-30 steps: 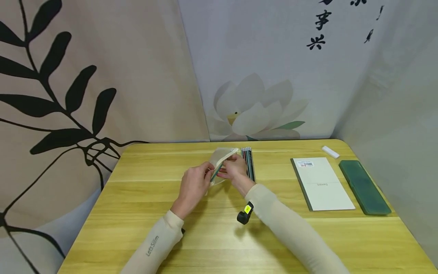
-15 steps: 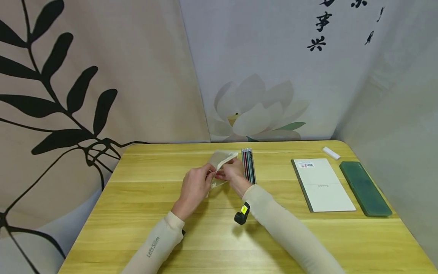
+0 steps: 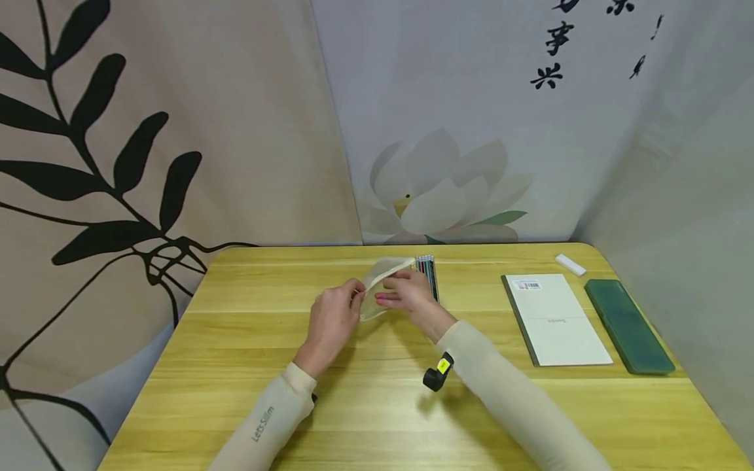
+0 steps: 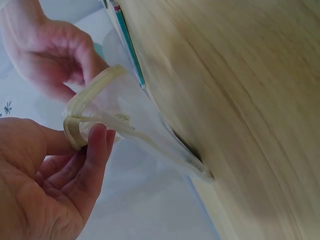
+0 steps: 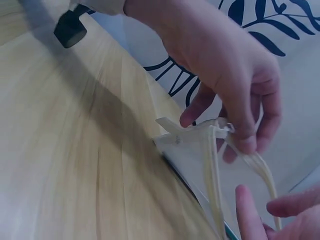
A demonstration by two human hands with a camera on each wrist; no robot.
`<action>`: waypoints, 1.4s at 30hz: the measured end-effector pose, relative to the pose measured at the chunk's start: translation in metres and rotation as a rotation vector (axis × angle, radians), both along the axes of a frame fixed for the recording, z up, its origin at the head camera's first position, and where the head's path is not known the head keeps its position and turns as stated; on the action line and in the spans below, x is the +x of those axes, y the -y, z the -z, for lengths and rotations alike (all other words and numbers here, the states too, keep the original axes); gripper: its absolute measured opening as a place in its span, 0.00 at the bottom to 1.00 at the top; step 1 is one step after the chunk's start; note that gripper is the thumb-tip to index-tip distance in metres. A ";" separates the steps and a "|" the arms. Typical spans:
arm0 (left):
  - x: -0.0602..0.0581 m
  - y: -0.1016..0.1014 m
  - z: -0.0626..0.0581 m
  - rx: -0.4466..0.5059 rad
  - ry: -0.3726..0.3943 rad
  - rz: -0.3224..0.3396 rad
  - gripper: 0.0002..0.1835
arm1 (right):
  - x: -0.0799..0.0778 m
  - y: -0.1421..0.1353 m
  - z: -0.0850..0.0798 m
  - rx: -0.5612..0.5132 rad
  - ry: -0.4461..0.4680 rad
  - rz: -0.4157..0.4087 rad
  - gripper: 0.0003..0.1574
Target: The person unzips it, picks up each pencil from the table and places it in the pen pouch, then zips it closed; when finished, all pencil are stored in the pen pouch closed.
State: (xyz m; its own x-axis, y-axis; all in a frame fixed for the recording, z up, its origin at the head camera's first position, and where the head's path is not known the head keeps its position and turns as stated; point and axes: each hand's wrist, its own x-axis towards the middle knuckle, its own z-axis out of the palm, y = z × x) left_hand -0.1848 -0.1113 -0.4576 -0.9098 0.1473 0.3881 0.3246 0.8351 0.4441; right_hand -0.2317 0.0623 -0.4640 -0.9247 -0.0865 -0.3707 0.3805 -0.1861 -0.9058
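Note:
A translucent whitish pouch [image 3: 385,267] with a cream zipper edge stands mouth open between the two hands. My left hand [image 3: 334,319] pinches the near end of its zipper edge, seen closely in the left wrist view, where the pouch body [image 4: 142,117] hangs toward the tabletop. At the other side of the mouth, my right hand [image 3: 415,297] has its fingers spread apart. In the right wrist view its fingers [image 5: 247,217] reach by the zipper strip [image 5: 263,172], holding no pencil. Several dark and teal pencils [image 3: 427,265] lie just right of the pouch, partly behind the right hand.
To the right lie a white-covered notebook [image 3: 559,320], a dark green case [image 3: 629,327] and a small white eraser-like block [image 3: 570,263]. The wooden table [image 3: 235,340] ends at a printed curtain [image 3: 265,131] behind.
One second ago my right hand held a teal pencil at the pouch mouth; now that pencil is out of its fingers. The right hand has shifted right and its fingers have spread. The left keeps its pinch.

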 end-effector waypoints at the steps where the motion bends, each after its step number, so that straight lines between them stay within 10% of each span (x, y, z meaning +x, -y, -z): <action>1: 0.000 0.001 0.000 -0.001 -0.005 -0.003 0.04 | 0.001 -0.003 -0.001 0.003 -0.006 -0.012 0.26; 27: -0.002 0.002 0.001 0.014 -0.016 0.001 0.04 | -0.024 -0.116 0.011 0.351 -0.038 0.045 0.24; 42: -0.005 0.007 0.003 0.025 -0.029 -0.020 0.04 | -0.036 -0.125 0.033 0.389 -0.017 -0.048 0.20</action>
State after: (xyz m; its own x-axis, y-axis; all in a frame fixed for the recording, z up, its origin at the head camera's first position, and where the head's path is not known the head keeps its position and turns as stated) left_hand -0.1893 -0.1180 -0.4603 -0.9008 0.1187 0.4177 0.3207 0.8303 0.4557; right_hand -0.2675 0.1873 -0.4973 -0.9293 0.0146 -0.3689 0.3648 0.1901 -0.9115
